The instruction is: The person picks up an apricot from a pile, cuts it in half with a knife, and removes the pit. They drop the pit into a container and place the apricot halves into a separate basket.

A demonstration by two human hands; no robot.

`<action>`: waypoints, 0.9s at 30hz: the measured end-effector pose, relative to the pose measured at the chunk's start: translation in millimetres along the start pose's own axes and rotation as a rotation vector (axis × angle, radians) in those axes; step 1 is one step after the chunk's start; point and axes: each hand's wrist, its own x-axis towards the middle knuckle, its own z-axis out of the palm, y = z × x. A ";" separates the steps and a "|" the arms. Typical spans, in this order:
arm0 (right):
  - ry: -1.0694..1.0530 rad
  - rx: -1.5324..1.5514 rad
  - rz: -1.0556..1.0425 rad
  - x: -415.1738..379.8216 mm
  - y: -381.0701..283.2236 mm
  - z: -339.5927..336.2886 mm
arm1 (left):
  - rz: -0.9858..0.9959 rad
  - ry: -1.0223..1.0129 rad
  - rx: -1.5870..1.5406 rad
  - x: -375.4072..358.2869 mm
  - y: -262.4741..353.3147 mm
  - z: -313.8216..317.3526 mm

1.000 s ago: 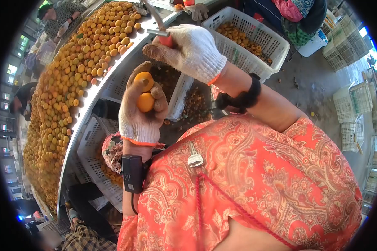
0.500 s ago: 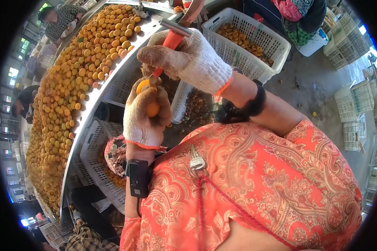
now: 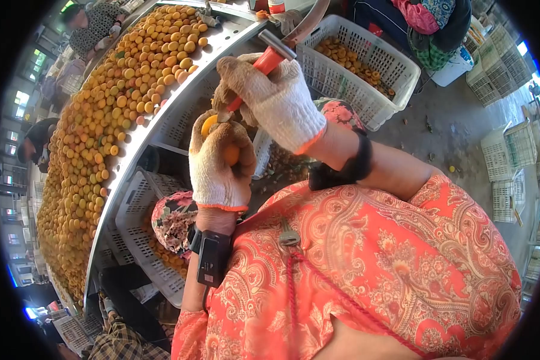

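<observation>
Two gloved hands meet over one small orange fruit (image 3: 229,153). The left hand (image 3: 222,165) is curled tight around it, where a second ago it held the fruit exposed, with the other hand raised clear. The right hand (image 3: 273,99), fist closed on the red-handled tool (image 3: 269,60), has since come down and now presses the tool's tip into the top of the fruit, so the cutting looks under way. Just beyond, the metal counter (image 3: 219,42) carries heaps of loose fruit (image 3: 102,126), and a white crate (image 3: 366,66) stands to the right.
</observation>
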 end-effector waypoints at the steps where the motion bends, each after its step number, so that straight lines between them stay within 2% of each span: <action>1: 0.024 0.083 0.096 0.5 -1.3 -0.1 | -0.007 0.050 0.001 0.0 0.5 3.7; 3: 0.059 0.073 0.111 1.0 2.5 -1.1 | -0.010 0.105 0.001 1.7 0.6 0.4; 5: -0.072 0.018 0.185 1.7 0.5 -4.8 | -0.079 0.014 -0.063 6.2 0.2 -11.0; 6: -0.124 0.006 0.070 3.3 5.3 -5.4 | -0.077 0.014 -0.063 6.6 0.0 -12.1; 7: -0.124 0.007 0.069 7.1 3.9 -8.2 | -0.093 0.065 -0.086 6.1 1.6 -9.5; 9: -0.275 -0.323 -0.084 13.4 -4.4 -15.0 | -0.110 0.120 -0.111 5.8 3.0 -10.4; 11: -0.239 -0.232 -0.032 12.6 -11.8 -11.9 | -0.173 0.012 -0.128 6.4 3.2 -14.8; 13: -0.289 0.245 0.028 19.8 1.8 -8.5 | -0.196 -0.026 -0.166 7.6 1.2 -13.9; 15: -0.297 0.262 0.067 18.4 3.3 -7.7 | -0.221 -0.062 -0.204 8.7 -2.1 -13.1; 17: -0.202 0.275 0.218 12.2 -1.7 -3.2 | -0.228 -0.135 -0.301 6.5 -7.1 -12.7; 18: -0.094 0.334 0.242 13.0 0.9 2.9 | -0.215 -0.053 -0.325 6.3 -9.6 -9.0; 21: 0.006 0.470 0.216 14.1 13.4 5.1 | -0.224 0.021 -0.328 8.8 -12.7 -4.5; 22: 0.014 0.562 0.255 15.5 13.7 5.4 | -0.209 0.060 -0.295 9.6 -14.3 -3.8; 27: 0.113 0.620 0.332 24.4 30.4 0.7 | -0.108 0.171 -0.171 13.7 -20.6 7.5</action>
